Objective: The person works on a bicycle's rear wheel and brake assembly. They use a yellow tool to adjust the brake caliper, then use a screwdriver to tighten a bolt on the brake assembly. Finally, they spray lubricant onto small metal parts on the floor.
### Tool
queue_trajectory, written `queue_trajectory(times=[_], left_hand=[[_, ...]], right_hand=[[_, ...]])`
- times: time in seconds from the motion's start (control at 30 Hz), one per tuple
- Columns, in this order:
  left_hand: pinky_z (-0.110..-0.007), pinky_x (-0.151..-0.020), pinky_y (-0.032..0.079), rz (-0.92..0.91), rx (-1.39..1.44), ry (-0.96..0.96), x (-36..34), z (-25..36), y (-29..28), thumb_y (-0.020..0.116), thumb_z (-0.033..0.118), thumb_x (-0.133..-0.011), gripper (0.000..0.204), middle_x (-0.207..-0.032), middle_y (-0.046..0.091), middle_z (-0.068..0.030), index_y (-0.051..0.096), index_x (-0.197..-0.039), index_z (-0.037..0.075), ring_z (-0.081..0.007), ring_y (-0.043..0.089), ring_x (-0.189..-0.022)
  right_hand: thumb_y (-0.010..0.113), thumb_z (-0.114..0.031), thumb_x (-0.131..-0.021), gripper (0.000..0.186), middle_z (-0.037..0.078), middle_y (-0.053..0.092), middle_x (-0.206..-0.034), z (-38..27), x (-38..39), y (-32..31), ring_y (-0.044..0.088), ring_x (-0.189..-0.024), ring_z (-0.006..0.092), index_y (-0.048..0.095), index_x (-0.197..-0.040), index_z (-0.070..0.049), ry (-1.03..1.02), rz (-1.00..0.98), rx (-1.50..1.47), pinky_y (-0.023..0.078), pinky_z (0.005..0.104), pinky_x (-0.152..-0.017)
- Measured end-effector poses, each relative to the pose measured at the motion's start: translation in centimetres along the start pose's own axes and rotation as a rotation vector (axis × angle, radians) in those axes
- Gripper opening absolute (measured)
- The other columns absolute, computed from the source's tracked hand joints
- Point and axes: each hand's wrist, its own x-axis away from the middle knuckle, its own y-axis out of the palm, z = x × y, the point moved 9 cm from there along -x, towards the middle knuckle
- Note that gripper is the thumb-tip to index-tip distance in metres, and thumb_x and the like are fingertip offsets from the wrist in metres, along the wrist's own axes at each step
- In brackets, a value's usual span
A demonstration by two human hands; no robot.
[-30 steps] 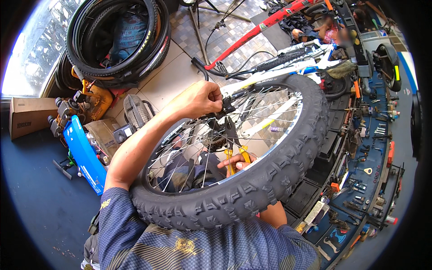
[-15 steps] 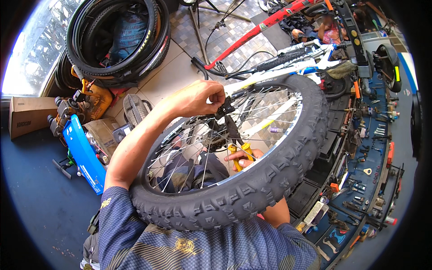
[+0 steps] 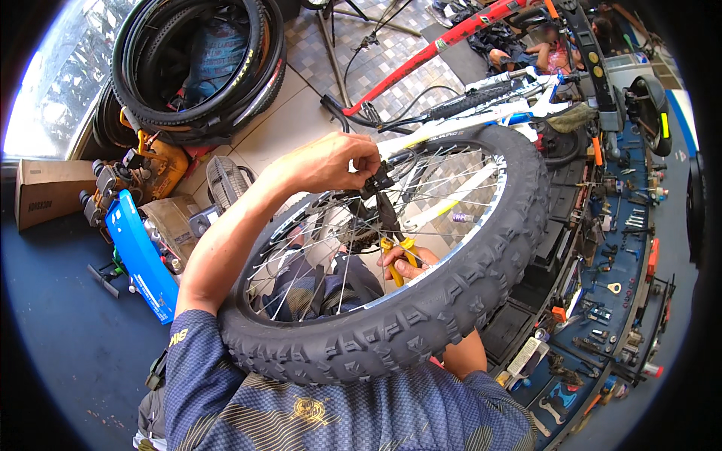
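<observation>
Across the person's lap lies a knobby bicycle wheel (image 3: 391, 301), and both hands work among its spokes near the hub. Above the spokes, the left hand (image 3: 331, 161) is pinched shut, fingertips closed on a small black part (image 3: 378, 180) at the hub. Below the spokes, the right hand (image 3: 406, 263) is curled tight around the yellow handles of a pair of pliers (image 3: 395, 252), whose dark nose points up toward the black part. Beyond the wheel's far rim lies a white bicycle frame (image 3: 481, 105), and past that a red frame tube (image 3: 436, 49) slants over the tiled floor (image 3: 301, 113). To the left, a stack of spare tyres (image 3: 195, 68) stands upright; beneath it sit a yellow machine (image 3: 154, 169) and a flat blue panel (image 3: 139, 255) with a small pale label near its lower end. Farther left, a brown cardboard box (image 3: 49, 192) rests on its side, dark print on its face. Along the right, a dark blue tool board (image 3: 617, 263) holds small hand tools, with orange and red tags scattered on it.
</observation>
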Motion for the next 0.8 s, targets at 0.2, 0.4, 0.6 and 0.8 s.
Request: queue_trajectory(times=[0.2, 0.4, 0.6, 0.8], left_hand=[[-0.036, -0.073, 0.057, -0.008, -0.005, 0.021, 0.0, 0.2, 0.0, 0.071, 0.005, -0.081, 0.015, -0.091, 0.065, -0.0069, 0.065, -0.095, 0.003, -0.0213, 0.068, -0.084], [-0.036, -0.074, 0.057, -0.010, -0.007, 0.020, 0.0, 0.3, -0.1, 0.071, 0.004, -0.081, 0.016, -0.091, 0.066, -0.0073, 0.066, -0.096, 0.003, -0.0216, 0.068, -0.083], [-0.036, -0.075, 0.057, -0.005, 0.017, 0.035, 0.1, 0.3, -0.3, 0.070, 0.002, -0.083, 0.015, -0.092, 0.067, -0.0079, 0.067, -0.098, 0.002, -0.0218, 0.069, -0.085], [-0.036, -0.076, 0.057, -0.024, -0.008, 0.047, 0.0, 0.5, -0.2, 0.070, 0.002, -0.084, 0.015, -0.094, 0.068, -0.0083, 0.067, -0.098, 0.002, -0.0221, 0.070, -0.087]], right_hand=[[0.059, -0.047, -0.107, 0.043, 0.011, 0.060, -0.108, 1.3, -1.0, -0.5, 0.060, -0.087, 0.0144, 0.063, -0.100, -0.005, -0.040, -0.007, -0.002, 0.049, 0.0286, -0.077], [0.058, -0.053, -0.106, 0.051, 0.008, 0.056, -0.098, 1.9, -1.1, -0.6, 0.057, -0.079, 0.0133, 0.059, -0.086, -0.005, 0.024, -0.009, -0.001, 0.047, 0.0278, -0.070], [0.059, -0.052, -0.106, 0.052, 0.008, 0.062, -0.101, 2.2, -0.9, -0.3, 0.059, -0.084, 0.0130, 0.068, -0.099, -0.001, 0.122, 0.047, 0.108, 0.048, 0.0295, -0.075], [0.060, -0.044, -0.108, 0.050, 0.012, 0.068, -0.130, 0.8, -0.5, -0.6, 0.066, -0.096, 0.0179, 0.069, -0.127, 0.001, 0.084, 0.015, 0.218, 0.054, 0.0354, -0.087]])
